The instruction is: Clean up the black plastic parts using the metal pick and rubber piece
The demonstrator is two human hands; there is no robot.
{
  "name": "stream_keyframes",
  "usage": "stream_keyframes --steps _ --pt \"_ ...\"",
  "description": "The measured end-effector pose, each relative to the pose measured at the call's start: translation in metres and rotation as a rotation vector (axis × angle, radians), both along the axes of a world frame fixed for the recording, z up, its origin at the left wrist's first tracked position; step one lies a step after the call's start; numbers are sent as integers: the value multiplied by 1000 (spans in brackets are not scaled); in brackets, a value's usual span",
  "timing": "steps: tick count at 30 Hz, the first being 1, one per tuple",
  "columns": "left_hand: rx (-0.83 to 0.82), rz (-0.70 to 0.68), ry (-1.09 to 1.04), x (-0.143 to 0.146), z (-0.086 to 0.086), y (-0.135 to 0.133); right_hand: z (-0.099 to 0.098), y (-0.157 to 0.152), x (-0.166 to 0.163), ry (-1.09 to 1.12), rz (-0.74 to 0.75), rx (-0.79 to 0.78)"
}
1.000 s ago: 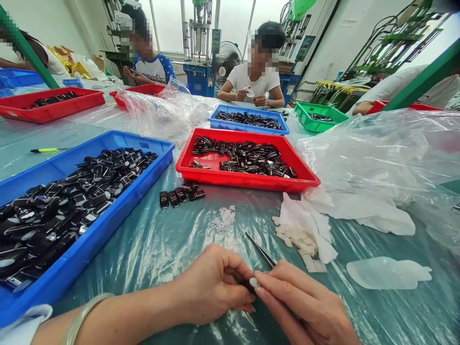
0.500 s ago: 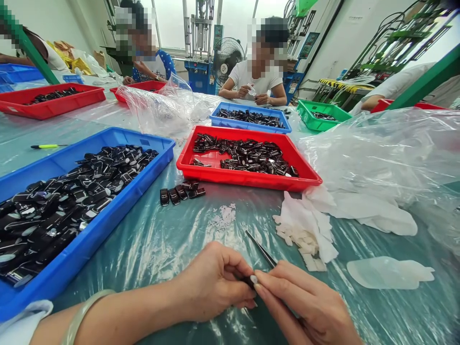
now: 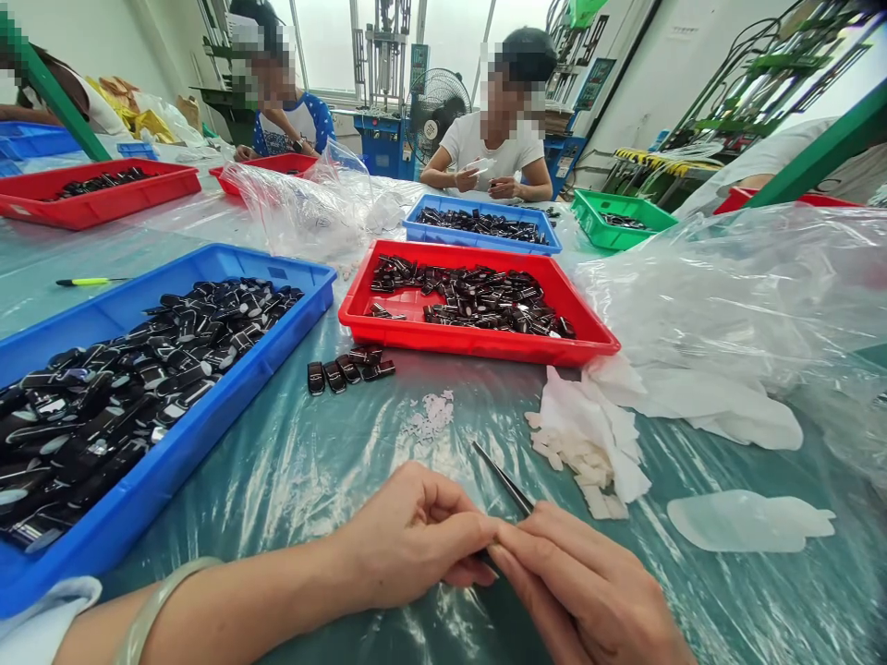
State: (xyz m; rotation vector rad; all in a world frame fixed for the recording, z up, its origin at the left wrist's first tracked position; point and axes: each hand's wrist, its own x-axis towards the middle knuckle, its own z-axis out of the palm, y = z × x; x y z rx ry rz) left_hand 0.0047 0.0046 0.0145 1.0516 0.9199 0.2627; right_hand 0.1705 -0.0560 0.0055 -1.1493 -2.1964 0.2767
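In front of the part-filled red tray [image 3: 478, 344], an unfinished black part [image 3: 483, 557] seems pinched in left hand [image 3: 408, 543], tweezers [image 3: 511, 484] gripped in right hand [image 3: 589, 573].

Red tray [image 3: 478, 345] blocks ahead; right, plastic [image 3: 735, 286] probably obstructs.

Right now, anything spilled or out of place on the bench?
A few loose black pieces lie on the plastic sheeting, outside the red tray holding many similar ones. Small pale scraps are scattered nearby. Both look odd for being uncontained, though possibly deliberate. I can't see any obvious damage.
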Motion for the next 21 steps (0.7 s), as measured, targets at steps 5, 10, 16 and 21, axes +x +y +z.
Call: stream_keyframes --steps 5,10,16,21 --pt "-5 11 -12 0 -1 -1 -1 -2 1 9 1 -9" --pt "-14 18 -14 0 -1 -1 0 0 0 32 -3 9" --pt "-20 18 -48 0 -4 -2 3 2 -3 49 -16 -11" --pt "-20 33 -72 1 -5 -3 -5 -1 -3 38 -3 -15"
